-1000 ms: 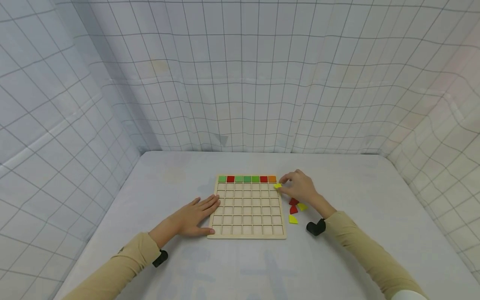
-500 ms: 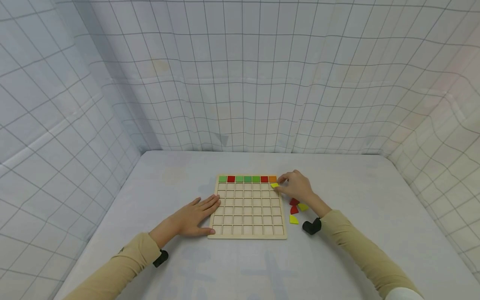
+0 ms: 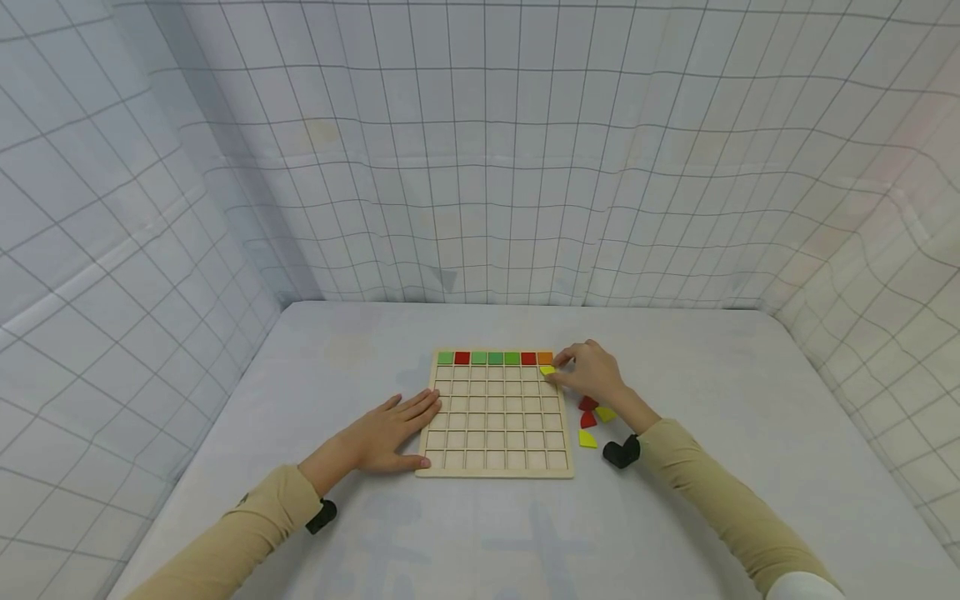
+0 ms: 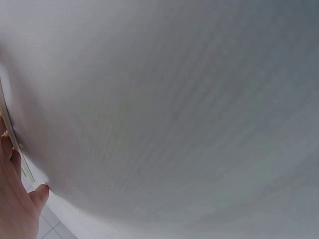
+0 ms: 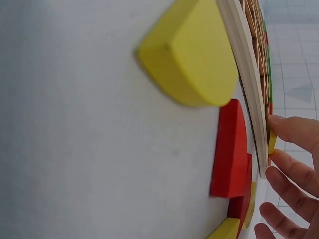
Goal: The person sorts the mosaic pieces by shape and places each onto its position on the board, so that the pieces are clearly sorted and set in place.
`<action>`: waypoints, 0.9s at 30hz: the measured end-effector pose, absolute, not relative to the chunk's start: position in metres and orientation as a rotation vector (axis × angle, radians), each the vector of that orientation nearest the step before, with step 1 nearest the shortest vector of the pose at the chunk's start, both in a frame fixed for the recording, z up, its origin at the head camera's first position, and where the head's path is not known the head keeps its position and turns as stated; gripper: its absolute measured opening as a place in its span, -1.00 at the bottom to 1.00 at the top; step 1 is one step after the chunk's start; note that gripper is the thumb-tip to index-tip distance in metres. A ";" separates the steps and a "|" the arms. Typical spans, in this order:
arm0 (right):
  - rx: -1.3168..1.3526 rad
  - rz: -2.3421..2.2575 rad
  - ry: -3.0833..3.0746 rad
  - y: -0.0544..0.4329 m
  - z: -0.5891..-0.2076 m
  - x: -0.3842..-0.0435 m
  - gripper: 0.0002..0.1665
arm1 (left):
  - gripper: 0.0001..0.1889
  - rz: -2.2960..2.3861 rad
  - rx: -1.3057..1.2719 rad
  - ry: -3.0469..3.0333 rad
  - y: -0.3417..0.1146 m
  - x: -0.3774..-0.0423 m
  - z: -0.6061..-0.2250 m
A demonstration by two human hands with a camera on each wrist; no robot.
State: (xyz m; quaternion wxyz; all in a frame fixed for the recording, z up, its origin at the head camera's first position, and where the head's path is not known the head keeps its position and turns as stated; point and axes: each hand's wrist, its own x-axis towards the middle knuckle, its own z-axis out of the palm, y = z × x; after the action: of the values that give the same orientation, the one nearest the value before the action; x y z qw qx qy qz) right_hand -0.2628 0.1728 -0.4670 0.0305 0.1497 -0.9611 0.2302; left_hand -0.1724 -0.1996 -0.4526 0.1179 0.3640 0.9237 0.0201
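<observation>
My right hand (image 3: 592, 371) pinches a small yellow piece (image 3: 547, 370) between thumb and forefinger. That piece is over the rightmost cell of the second row of a wooden grid board (image 3: 495, 477), just below the orange square (image 3: 545, 357). In the right wrist view the held yellow piece (image 5: 272, 142) shows between the fingertips; whether it lies flat in the cell I cannot tell. My left hand (image 3: 390, 435) rests on the board's left edge with straight, spread fingers. Coloured squares, green (image 3: 496, 357), red (image 3: 462, 357) and orange, fill the board's far row.
Right of the board lie loose quarter-round pieces: a yellow one (image 3: 587, 438), another yellow one (image 3: 605, 413), and red ones (image 3: 588, 419) touching or close together. A white gridded curtain (image 3: 510, 208) hangs behind and beside the white table (image 3: 337, 333).
My right hand has shifted slightly left, bringing the yellow piece from the board's right edge over the cell below the orange square. My left hand has stayed in place.
</observation>
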 end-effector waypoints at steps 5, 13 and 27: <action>0.465 0.710 -2.958 0.173 -0.467 -0.263 -0.58 | -0.04 0.055 1.066 2.699 -0.199 -0.173 -0.452; 0.471 0.713 -2.957 0.173 -0.467 -0.263 -0.58 | -0.04 0.053 1.064 2.694 -0.199 -0.172 -0.450; 0.488 0.717 -2.962 0.174 -0.468 -0.263 -0.61 | -0.04 0.051 1.055 2.695 -0.198 -0.171 -0.449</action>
State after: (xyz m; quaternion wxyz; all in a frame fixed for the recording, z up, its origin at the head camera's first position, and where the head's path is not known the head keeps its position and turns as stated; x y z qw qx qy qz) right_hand -0.2629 0.1739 -0.4680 0.0274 0.1582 -0.9593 0.2323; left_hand -0.1708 -0.1982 -0.4488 0.1232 0.3618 0.9239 0.0176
